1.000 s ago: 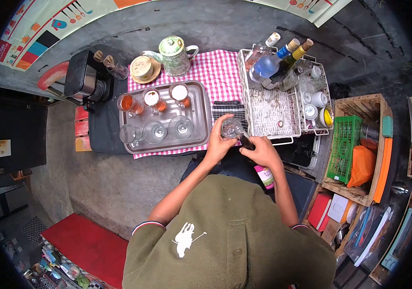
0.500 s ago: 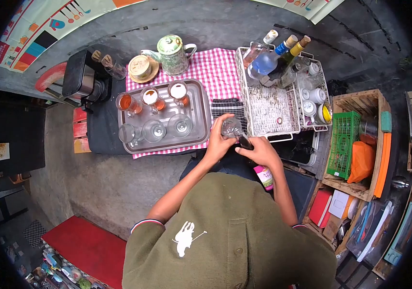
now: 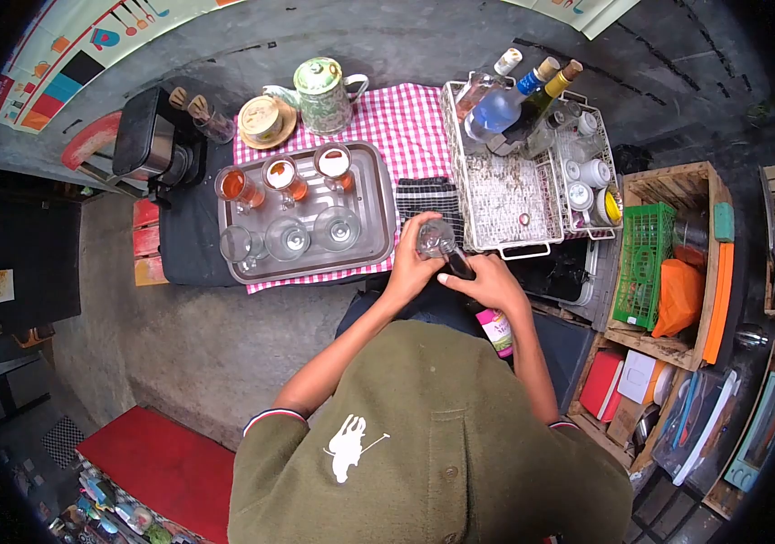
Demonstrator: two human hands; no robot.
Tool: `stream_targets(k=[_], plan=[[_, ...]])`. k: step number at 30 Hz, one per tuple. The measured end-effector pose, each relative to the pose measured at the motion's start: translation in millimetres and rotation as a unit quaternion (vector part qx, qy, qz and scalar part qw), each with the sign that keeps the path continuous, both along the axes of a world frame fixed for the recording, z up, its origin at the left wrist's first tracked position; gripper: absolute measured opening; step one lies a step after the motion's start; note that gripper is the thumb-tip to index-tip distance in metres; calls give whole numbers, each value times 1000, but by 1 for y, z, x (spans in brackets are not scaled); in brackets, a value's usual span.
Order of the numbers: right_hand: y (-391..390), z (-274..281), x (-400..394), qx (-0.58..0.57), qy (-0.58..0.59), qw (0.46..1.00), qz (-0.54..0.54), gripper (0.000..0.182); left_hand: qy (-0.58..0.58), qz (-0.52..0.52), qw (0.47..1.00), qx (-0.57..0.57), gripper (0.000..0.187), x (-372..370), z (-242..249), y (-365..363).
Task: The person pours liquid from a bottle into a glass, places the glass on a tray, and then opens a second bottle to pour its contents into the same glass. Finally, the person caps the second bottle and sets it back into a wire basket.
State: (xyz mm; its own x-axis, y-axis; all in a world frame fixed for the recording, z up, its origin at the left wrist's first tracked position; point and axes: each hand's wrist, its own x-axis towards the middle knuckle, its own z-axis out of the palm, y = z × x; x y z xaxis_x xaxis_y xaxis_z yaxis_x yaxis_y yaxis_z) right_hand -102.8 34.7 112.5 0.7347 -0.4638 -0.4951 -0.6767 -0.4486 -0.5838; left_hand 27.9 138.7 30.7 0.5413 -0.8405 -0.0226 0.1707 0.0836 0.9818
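My left hand (image 3: 413, 263) is wrapped round a clear glass (image 3: 435, 238), held in front of my chest by the table edge. My right hand (image 3: 489, 283) grips a dark bottle (image 3: 460, 266) with a pink label, its neck tilted up to the glass. What is inside the glass is too small to tell. To the left, a metal tray (image 3: 371, 227) bears three glasses of amber drink in the back row and three clear glasses in the front row. A folded dark checked cloth (image 3: 427, 195) lies between the tray and a white basket (image 3: 510, 204).
A green patterned teapot (image 3: 319, 95) and a lidded cup (image 3: 261, 120) stand behind the tray on a pink checked cloth (image 3: 415, 127). Tall bottles, including a blue one (image 3: 494, 113), stand in the white basket. Wooden crates (image 3: 718, 195) are at right, a red bench (image 3: 156, 471) at lower left.
The table and its objects sit slightly higher in the view. Both hands keep nearly the same hold on the glass and the bottle.
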Motion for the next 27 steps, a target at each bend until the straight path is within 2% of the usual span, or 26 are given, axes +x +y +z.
stream_targets(k=[2,5,13,16,19,27], plan=[[1,0,0,3,2,1000,2,53,-53,8,999,0,65,1,0,1],[1,0,0,9,5,1000,9,51,-22,2,1000,2,64,-2,-8,1],[2,-1,-3,3,16,1000,18,51,-30,3,1000,5,62,-5,-2,2],[4,-9,-6,-14,-21,1000,6,52,-35,4,999,9,63,-5,-2,2],[2,-5,-4,-4,30,999,16,53,-37,4,999,11,63,-6,-2,1],[3,-4,-5,4,12,1000,5,55,-29,5,1000,3,64,-9,-3,2]])
